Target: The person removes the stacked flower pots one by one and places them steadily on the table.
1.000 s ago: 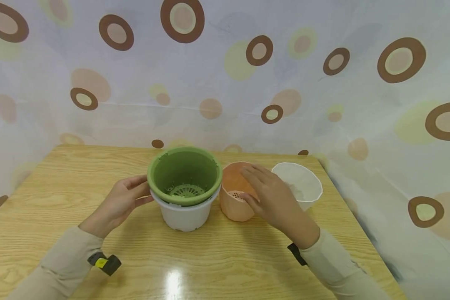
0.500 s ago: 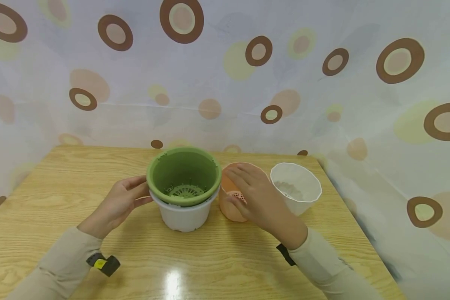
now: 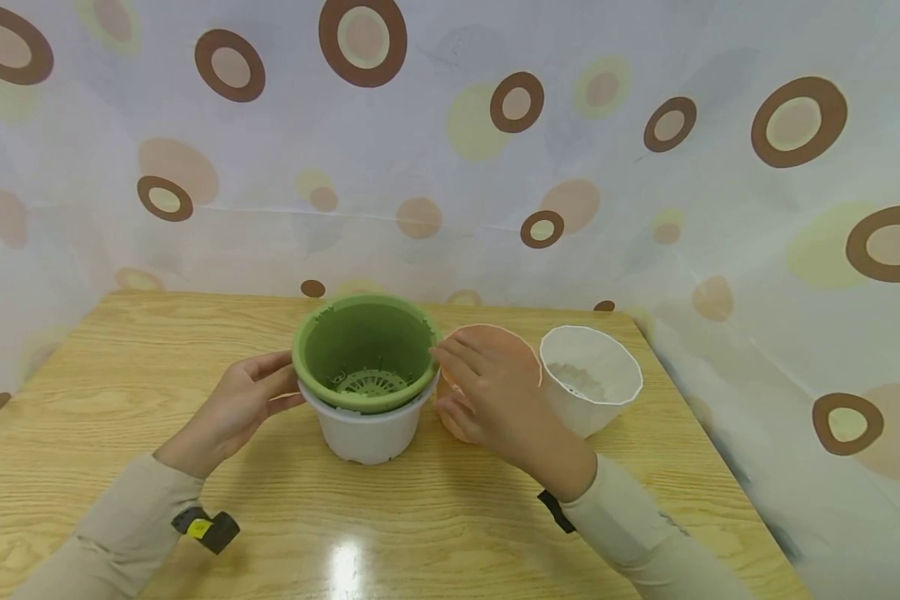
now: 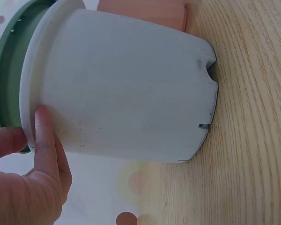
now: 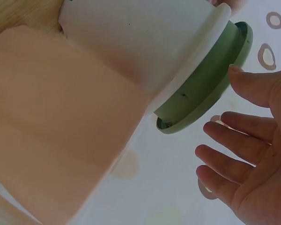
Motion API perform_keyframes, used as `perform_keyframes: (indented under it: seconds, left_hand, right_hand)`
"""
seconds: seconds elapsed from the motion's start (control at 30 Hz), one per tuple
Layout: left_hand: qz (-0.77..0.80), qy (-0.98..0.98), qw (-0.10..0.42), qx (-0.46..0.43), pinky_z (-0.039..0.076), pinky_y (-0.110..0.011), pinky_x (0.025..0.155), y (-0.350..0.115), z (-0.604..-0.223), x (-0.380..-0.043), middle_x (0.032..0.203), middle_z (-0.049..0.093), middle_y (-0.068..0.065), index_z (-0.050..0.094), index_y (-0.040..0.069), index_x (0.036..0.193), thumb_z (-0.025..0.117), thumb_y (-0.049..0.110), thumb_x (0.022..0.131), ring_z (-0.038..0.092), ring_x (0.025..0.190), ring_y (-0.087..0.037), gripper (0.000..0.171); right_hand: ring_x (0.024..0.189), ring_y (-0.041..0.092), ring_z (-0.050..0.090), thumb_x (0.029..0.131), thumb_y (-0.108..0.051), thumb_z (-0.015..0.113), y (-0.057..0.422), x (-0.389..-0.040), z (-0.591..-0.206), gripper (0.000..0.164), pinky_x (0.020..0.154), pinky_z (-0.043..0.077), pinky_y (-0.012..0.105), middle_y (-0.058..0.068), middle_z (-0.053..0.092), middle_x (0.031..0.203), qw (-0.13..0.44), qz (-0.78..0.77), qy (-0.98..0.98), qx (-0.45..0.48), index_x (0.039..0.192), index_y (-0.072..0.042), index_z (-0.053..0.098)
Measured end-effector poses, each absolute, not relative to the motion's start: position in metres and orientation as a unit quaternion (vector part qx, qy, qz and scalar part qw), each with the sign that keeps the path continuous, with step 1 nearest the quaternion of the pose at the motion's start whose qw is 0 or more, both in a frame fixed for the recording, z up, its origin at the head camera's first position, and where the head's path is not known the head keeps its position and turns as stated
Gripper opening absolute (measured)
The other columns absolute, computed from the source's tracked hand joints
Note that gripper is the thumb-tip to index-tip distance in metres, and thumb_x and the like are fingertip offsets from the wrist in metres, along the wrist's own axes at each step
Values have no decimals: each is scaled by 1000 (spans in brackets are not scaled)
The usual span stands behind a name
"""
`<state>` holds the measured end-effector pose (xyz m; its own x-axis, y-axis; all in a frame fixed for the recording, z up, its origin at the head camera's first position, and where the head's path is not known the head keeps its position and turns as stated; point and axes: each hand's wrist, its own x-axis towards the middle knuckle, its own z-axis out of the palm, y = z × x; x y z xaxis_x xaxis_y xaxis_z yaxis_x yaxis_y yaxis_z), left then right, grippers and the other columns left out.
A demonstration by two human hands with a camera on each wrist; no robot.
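Observation:
A green flowerpot (image 3: 371, 350) with a slotted bottom sits nested inside a white flowerpot (image 3: 371, 435) on the wooden table. At its left side, my left hand (image 3: 232, 408) pinches the white pot's rim. In the left wrist view the thumb is at the rim just below the green lip, and the left fingers (image 4: 46, 145) lie under it against the white wall. My right hand (image 3: 498, 400) hovers over an orange pot (image 3: 521, 354), hiding much of it, its fingertips right at the green pot's rim. The right wrist view shows the right fingers (image 5: 243, 143) spread and holding nothing.
To the right of the orange pot, a white pot with a scalloped rim (image 3: 592, 367) stands on the wooden table (image 3: 270, 533). Behind the table hangs a patterned sheet (image 3: 435, 150). Each forearm wears a dark wrist strap.
My right hand has moved left across the orange pot to the green pot's rim, uncovering more of the scalloped white pot. My left hand and the nested pots have stayed in place.

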<state>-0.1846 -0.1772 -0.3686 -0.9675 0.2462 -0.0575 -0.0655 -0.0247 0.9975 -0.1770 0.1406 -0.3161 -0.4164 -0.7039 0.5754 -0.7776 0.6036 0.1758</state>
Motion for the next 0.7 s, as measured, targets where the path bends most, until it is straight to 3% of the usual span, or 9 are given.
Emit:
perform_keyframes:
  seconds: [0.4,0.7]
  left_hand:
    - [712,690,108,67,53,-25,92,-178,-369,-185,119,59,3,32,-9,143,55,25,99,62,102,-7,60]
    - [715,687,107,72,54,-26,92,-178,-370,-186,123,58,-2,32,-9,143,54,25,100,62,100,-6,60]
  right_hand:
    - [123,30,53,80,-22,80,126,-170,-316,57,106,44,38,13,60,129,238,64,-867,433,129,-1,58]
    - [126,32,51,83,-25,76,116,-169,-318,55,109,41,38,13,59,130,216,54,-870,440,130,-2,57]
